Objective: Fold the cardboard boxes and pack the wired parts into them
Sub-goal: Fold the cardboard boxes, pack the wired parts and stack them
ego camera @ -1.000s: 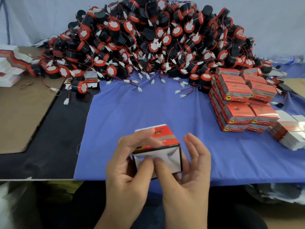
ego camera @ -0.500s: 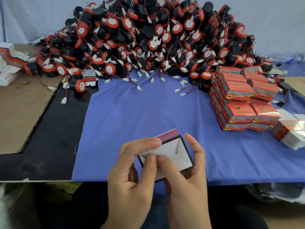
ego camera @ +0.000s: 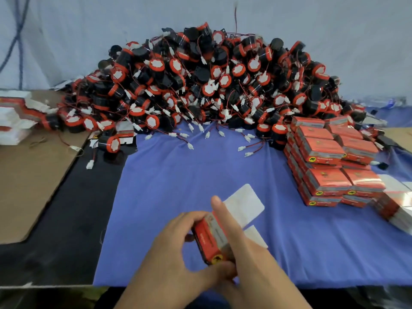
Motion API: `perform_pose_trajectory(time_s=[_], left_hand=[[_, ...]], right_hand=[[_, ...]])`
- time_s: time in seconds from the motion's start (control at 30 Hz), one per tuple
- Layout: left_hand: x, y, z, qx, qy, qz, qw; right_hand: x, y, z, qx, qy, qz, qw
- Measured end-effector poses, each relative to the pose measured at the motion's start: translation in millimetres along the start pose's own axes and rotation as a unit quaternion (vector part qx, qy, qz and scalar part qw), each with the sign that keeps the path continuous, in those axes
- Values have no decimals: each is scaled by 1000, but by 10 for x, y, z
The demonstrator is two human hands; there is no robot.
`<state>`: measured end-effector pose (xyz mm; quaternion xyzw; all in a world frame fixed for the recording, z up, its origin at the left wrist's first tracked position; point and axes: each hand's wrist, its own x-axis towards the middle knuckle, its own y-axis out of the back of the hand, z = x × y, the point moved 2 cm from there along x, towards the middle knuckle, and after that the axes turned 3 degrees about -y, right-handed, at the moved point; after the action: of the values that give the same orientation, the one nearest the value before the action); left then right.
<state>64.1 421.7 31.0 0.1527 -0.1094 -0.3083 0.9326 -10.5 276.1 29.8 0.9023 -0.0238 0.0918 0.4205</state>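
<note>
Head: left hand (ego camera: 178, 248), right hand (ego camera: 247, 248) grip box (ego camera: 210, 238), fingers curled.

Heap of wired parts (ego camera: 205, 85) behind, stacked boxes (ego camera: 330, 161) right, cardboard sheet (ego camera: 29, 175) left

Both forearms run off the bottom edge. The right hand (ego camera: 245, 259) covers the near right side of the red box (ego camera: 208, 238), which the left hand (ego camera: 176, 253) also grips. The inside of the box cannot be seen, and its print is too blurred to read. A stack of flat cartons (ego camera: 11, 117) is cut by the left edge, and a blurred second stack (ego camera: 396, 208) by the right edge.
</note>
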Motion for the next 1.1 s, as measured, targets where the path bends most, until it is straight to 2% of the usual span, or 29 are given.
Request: perform_pose_trajectory(time_s=[0.03, 0.1, 0.17, 0.2, 0.27, 0.3, 0.37, 0.43, 0.57, 0.63, 0.67, 0.73, 0.83, 0.93, 1.1], left_hand=[[40, -7, -27, -16, -7, 24, 1000], [107, -32, -146, -103, -15, 49, 993], [170, -49, -286, -181, 2, 80, 980], [196, -65, -368, -196, 11, 92, 976], [259, -137, -547, -156, 35, 87, 983], [278, -181, -619, -88, 49, 68, 993], [299, -267, -744, 90, 65, 29, 993], [334, -310, -837, 145, 60, 5, 988], [344, -270, -944, 120, 72, -33, 990], [391, -180, -926, -33, 127, 18, 991], [417, -103, -945, -117, 132, 49, 983], [600, 62, -963, -210, 116, 115, 964], [1108, 195, -822, -322, 66, 59, 942], [1888, 41, -649, -308, 66, -19, 949], [3165, -680, -475, -189, 54, -86, 977]], right_hand=[[55, 30, 8, -72, 24, 30, 997], [95, 122, 29, -177, 61, 181, 966], [26, 143, 119, -137, 28, 304, 942], [-8, 117, 200, -51, -12, 334, 941], [-44, -55, 382, 160, -119, 312, 929], [-58, -176, 462, 224, -168, 275, 920], [-101, -349, 580, 170, -208, 251, 930], [-142, -401, 621, 142, -222, 264, 928], [-178, -409, 802, 227, -257, 235, 910], [-145, -321, 919, 293, -280, 251, 879], [-104, -258, 986, 337, -287, 262, 857], [40, -143, 1122, 430, -299, 274, 807], [433, 30, 1292, 501, -309, 291, 754], [972, 238, 1475, 518, -309, 303, 737], [1879, 576, 1926, 478, -321, 365, 731]])
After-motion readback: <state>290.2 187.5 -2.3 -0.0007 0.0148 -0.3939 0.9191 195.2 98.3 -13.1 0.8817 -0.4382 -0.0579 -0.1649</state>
